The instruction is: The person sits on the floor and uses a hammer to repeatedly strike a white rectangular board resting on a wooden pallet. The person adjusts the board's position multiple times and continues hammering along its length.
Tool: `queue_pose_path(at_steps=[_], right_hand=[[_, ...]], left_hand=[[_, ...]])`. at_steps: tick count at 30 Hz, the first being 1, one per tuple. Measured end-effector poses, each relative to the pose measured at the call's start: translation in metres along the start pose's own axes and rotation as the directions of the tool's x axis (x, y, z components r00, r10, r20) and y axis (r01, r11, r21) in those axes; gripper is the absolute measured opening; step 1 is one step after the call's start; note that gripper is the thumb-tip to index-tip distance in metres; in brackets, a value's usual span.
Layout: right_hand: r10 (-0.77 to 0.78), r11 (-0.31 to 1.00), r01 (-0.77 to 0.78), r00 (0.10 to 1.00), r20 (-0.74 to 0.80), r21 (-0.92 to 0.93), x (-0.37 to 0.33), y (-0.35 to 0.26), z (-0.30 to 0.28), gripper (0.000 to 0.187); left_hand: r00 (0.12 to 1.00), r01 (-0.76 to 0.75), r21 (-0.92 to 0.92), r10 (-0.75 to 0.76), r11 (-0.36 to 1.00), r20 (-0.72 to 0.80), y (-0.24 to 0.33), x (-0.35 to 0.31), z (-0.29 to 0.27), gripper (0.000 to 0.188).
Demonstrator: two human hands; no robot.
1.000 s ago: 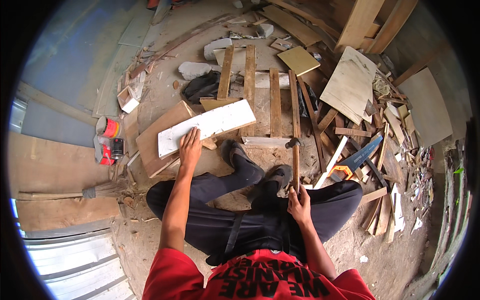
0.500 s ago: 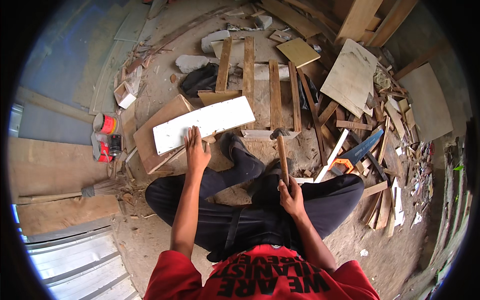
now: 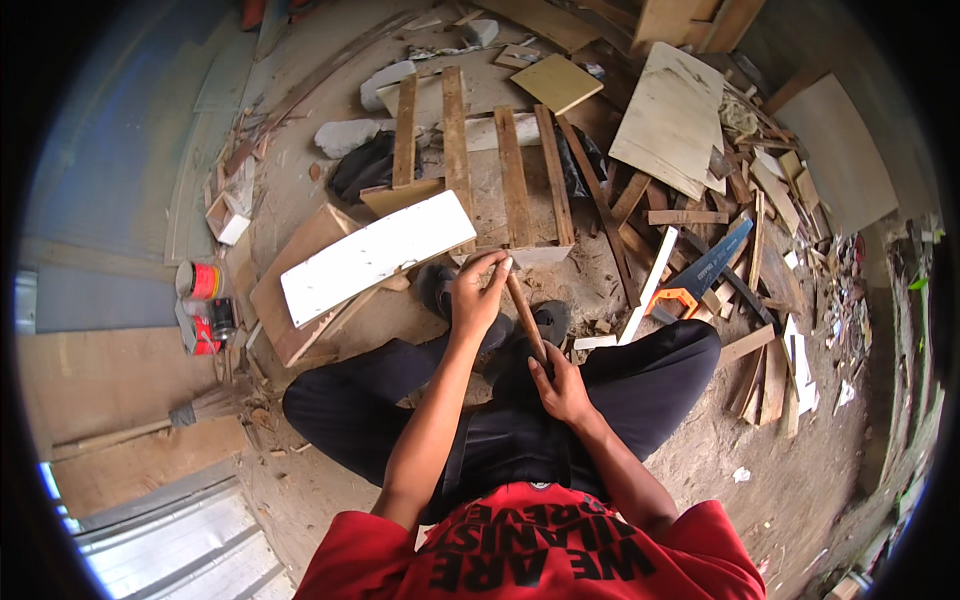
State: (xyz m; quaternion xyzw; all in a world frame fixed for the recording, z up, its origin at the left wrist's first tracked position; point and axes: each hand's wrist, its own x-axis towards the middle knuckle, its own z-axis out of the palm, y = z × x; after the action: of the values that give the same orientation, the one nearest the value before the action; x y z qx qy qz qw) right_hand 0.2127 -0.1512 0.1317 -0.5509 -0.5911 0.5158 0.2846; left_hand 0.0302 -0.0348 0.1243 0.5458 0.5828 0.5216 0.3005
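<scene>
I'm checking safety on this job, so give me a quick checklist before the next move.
1. Right hand secure on the long brown wooden handle: ok, fingers closed around its lower part.
2. Left hand gripping firmly: cannot tell, though it is at the handle's upper end.
3. Handle's upper end sound: cannot tell, the left hand covers it.
4. White rectangular board steadied by hand: not ok, it lies over the brown wooden panel untouched.
5. Blue-bladed handsaw with orange grip away from both hands: ok.

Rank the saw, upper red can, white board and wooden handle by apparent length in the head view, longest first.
1. White board
2. Saw
3. Wooden handle, visible part only
4. Upper red can
</scene>
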Motion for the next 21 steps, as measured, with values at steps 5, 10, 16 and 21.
queue_pose_path(at_steps=[5,10,16,21], right_hand=[[-0.036,0.999,0.036,0.999,0.028,0.002,0.008,0.004,-0.013,0.042],[-0.031,0.998,0.033,0.999,-0.025,0.049,0.014,0.012,-0.017,0.041],[0.229,0.963,-0.205,0.965,-0.130,0.176,0.022,0.040,-0.022,0.035],[0.340,0.927,-0.256,0.882,-0.326,0.274,0.024,0.056,-0.043,0.033]], left_hand=[[0.938,0.338,-0.190,-0.347,0.922,-0.015,0.008,0.008,0.005,0.022],[0.989,-0.142,0.210,0.148,0.967,-0.015,0.028,-0.001,0.035,0.015],[0.991,0.126,0.056,-0.128,0.990,0.027,0.019,0.000,0.109,0.022],[0.849,0.527,-0.206,-0.498,0.825,0.178,-0.025,0.075,0.157,0.033]])
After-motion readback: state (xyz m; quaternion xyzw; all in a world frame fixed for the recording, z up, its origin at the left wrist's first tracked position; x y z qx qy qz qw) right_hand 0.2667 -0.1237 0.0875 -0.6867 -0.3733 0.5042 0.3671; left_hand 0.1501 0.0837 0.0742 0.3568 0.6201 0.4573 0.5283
